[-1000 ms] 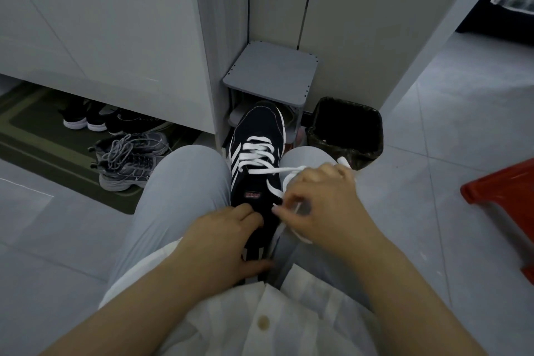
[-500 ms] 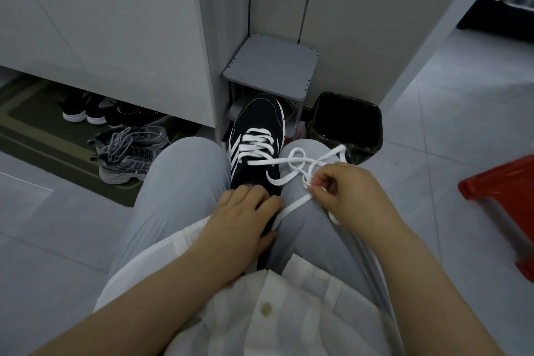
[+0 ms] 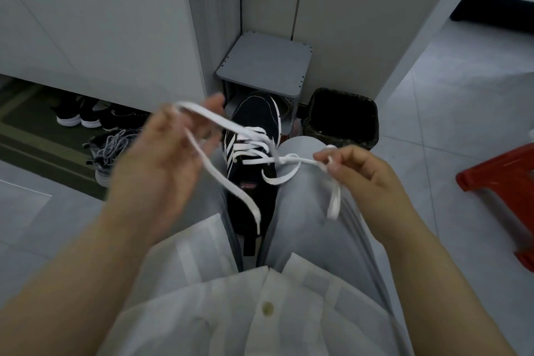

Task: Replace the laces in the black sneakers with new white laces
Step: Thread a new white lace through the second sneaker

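- The sneaker is wedged between the person's knees, toe under a grey stool beside a bin.
- The blurred left hand has its fingers curled round the lace; the right hand pinches it.
- The left hand partly hides grey shoes.

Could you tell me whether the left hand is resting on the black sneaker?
No, the left hand is in the air beside the sneaker, holding a strand of the white lace.
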`<action>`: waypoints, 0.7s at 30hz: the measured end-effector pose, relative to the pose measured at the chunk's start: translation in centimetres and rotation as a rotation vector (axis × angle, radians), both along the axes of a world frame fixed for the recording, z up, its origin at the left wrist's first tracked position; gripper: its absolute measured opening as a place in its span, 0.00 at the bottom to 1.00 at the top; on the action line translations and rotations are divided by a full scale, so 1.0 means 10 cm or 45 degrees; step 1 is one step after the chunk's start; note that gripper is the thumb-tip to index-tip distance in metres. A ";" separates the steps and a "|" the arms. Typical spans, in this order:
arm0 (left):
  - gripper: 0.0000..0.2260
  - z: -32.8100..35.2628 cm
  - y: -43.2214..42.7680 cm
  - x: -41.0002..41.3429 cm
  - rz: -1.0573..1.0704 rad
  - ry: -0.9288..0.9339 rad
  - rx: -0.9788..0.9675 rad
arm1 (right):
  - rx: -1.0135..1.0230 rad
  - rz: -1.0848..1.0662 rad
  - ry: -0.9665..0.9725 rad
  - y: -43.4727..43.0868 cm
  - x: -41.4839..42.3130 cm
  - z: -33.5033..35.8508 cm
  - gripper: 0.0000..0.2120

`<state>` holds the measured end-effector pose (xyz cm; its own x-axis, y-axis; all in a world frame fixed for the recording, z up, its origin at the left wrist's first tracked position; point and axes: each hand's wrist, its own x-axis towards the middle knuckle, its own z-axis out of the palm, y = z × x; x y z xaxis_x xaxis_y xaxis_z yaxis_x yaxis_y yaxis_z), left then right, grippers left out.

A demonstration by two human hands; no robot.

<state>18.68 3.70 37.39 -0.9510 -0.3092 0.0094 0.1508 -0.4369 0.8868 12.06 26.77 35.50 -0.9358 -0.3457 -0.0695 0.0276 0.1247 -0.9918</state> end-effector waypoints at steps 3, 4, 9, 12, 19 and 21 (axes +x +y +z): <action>0.08 0.18 -0.38 -0.09 0.066 0.185 0.420 | -0.147 -0.025 0.053 -0.09 -0.05 0.02 0.06; 0.08 0.20 -0.49 -0.13 0.103 0.179 0.411 | -0.113 -0.017 0.094 -0.13 -0.08 0.01 0.07; 0.11 0.07 -0.81 -0.31 0.474 -0.393 -0.688 | 0.664 0.103 0.520 -0.34 -0.19 -0.22 0.04; 0.09 -0.22 -0.75 -0.27 0.313 -0.611 -1.477 | 0.791 0.096 0.697 -0.43 -0.23 -0.38 0.02; 0.18 -0.47 -0.19 -0.22 -0.030 -0.033 -2.113 | 0.859 0.063 0.747 -0.47 -0.25 -0.47 0.02; 0.19 -0.52 0.04 -0.26 -0.170 0.207 -2.245 | 0.843 0.074 0.749 -0.47 -0.24 -0.48 0.02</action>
